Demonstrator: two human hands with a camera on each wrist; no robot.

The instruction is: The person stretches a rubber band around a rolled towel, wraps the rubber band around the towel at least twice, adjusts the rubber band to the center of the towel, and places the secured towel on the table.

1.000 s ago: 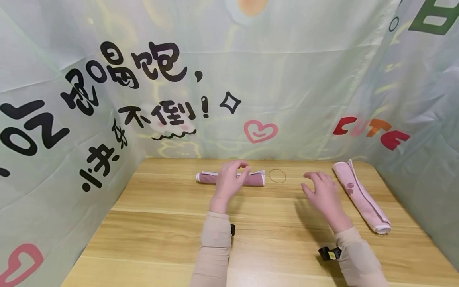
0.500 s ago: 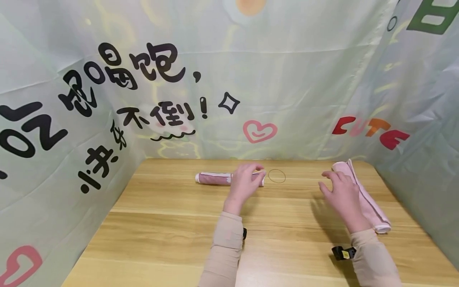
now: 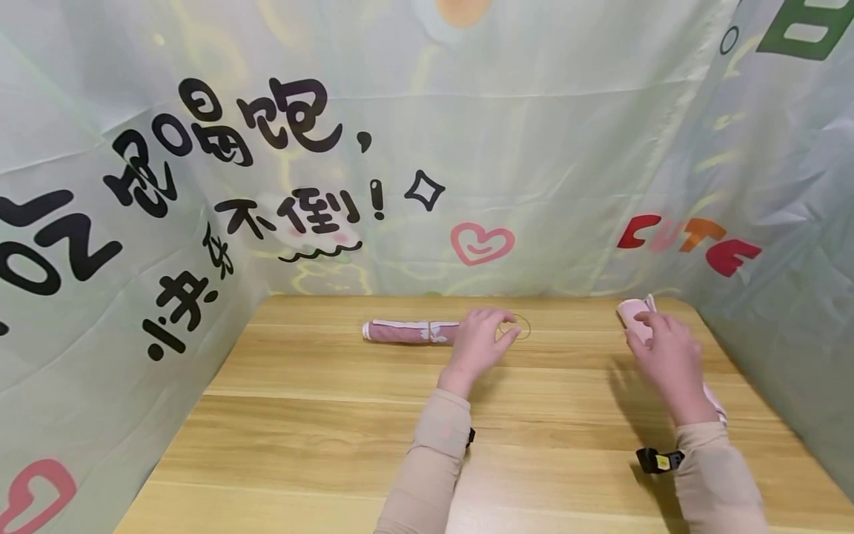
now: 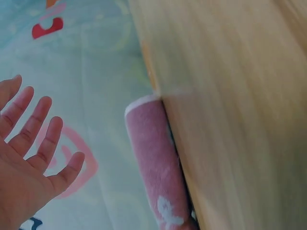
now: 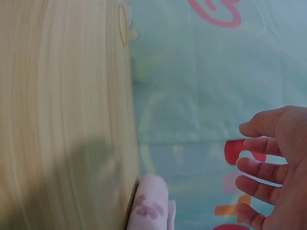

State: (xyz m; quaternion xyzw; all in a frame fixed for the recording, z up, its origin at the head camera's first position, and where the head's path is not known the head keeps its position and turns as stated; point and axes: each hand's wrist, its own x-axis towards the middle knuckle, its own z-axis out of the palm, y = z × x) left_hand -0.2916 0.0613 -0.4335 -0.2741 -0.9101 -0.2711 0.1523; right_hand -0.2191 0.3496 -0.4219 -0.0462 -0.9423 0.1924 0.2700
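A mauve rolled towel (image 3: 400,332) lies crosswise at the back of the table, with what looks like a thin band round its middle. My left hand (image 3: 477,343) hovers over its right end, holding nothing; in the left wrist view its fingers (image 4: 47,139) are spread beside the towel. Just right of that roll, a thin loop like a rubber band (image 3: 530,327) lies flat, partly behind the left fingertips. My right hand (image 3: 669,363), also holding nothing, is above a pale pink rolled towel (image 3: 631,310) and hides most of it. Its fingers (image 5: 261,167) are loosely bent.
The wooden table (image 3: 300,430) extends toward me in front of both rolls. A printed cloth (image 3: 547,163) with lettering and a pink heart hangs behind the table and along its sides. Small black devices (image 3: 659,460) sit at the wrists.
Both hands have moved to the right: the left from the middle of the mauve towel to its right end, the right over the pale pink towel. Both towels and the loop stay put.
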